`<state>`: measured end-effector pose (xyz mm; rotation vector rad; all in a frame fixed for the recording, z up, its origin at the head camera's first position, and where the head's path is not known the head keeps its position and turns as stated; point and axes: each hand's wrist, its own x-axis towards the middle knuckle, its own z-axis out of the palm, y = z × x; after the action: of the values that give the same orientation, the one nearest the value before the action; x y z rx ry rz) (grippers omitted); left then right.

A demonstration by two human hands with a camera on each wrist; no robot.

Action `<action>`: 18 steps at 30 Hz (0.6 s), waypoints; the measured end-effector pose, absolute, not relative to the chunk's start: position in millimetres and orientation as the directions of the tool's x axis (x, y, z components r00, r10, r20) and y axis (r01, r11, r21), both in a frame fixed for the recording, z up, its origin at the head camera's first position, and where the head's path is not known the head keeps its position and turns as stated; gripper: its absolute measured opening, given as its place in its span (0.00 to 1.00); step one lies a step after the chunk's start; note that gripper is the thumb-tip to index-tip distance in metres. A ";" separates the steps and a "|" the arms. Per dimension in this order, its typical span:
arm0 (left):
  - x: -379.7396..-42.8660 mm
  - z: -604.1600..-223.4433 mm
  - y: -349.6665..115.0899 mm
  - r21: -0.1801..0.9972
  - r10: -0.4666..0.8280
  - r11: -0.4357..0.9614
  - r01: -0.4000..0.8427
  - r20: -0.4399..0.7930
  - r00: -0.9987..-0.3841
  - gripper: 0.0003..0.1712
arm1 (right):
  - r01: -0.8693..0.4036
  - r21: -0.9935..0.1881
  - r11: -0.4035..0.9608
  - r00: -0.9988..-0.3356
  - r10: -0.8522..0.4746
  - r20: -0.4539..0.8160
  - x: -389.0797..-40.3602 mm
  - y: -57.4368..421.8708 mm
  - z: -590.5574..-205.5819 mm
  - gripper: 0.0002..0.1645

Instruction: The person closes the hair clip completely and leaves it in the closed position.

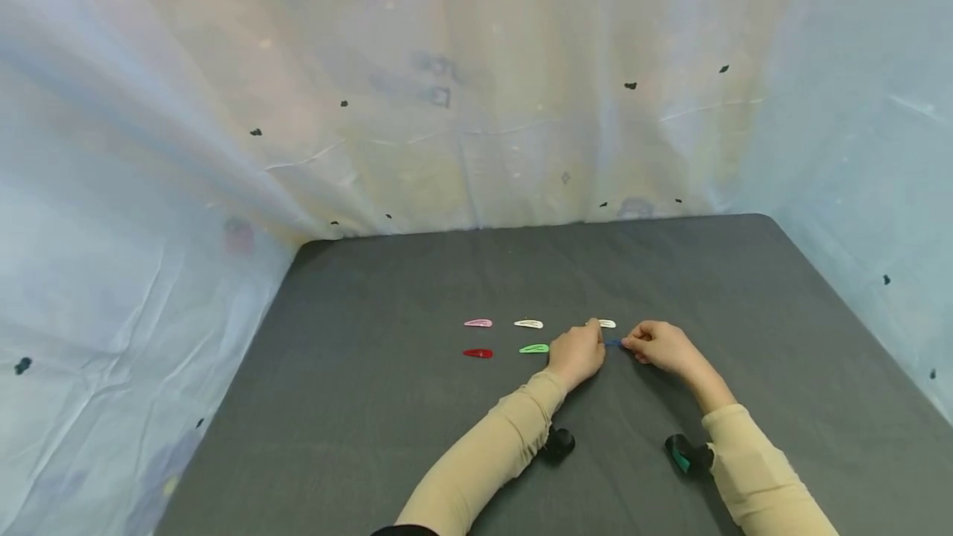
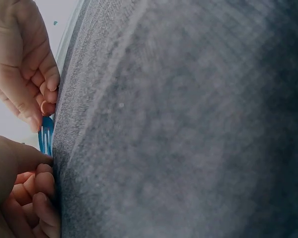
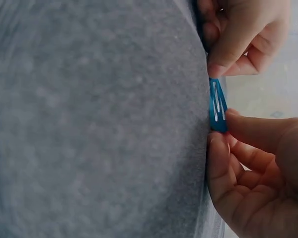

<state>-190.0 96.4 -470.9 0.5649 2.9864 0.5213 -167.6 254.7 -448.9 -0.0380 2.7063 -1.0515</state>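
Note:
Between my two hands a blue snap hair clip [image 1: 613, 342] lies low at the grey cloth. My left hand [image 1: 577, 354] pinches its narrow end, with the thumb over the tip in the right wrist view. Thumb and forefinger of my right hand [image 1: 666, 346] grip the wide end. Slots along the blue clip [image 3: 217, 104] show between the fingertips. Just behind the left fingers is a white hair clip [image 1: 607, 323], partly hidden by them. A green hair clip [image 1: 533, 349] lies close to the left of that hand.
Farther left on the grey cloth-covered table [image 1: 372, 404] are a red clip [image 1: 478, 353], a pink clip [image 1: 478, 323] and a cream clip [image 1: 529, 323]. Together the clips form two rows. A pale patterned curtain [image 1: 476, 147] hangs beyond the table's back edge and sides.

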 end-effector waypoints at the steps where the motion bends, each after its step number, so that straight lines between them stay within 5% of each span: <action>1: -189.9 -470.6 96.2 0.341 0.364 0.875 0.343 0.003 -0.931 0.02 | 0.063 -0.669 0.740 -0.971 -0.108 -0.212 -167.5 254.6 -449.3 0.13; 18: -187.0 -469.1 93.6 0.395 0.359 0.864 0.313 -0.046 -0.932 0.04 | -0.012 -0.655 0.755 -0.979 -0.143 -0.147 -167.9 252.0 -458.8 0.09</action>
<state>-187.0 93.6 -469.1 0.5273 2.9180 0.5887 -167.9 252.0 -458.8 -0.1230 2.7649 -1.0298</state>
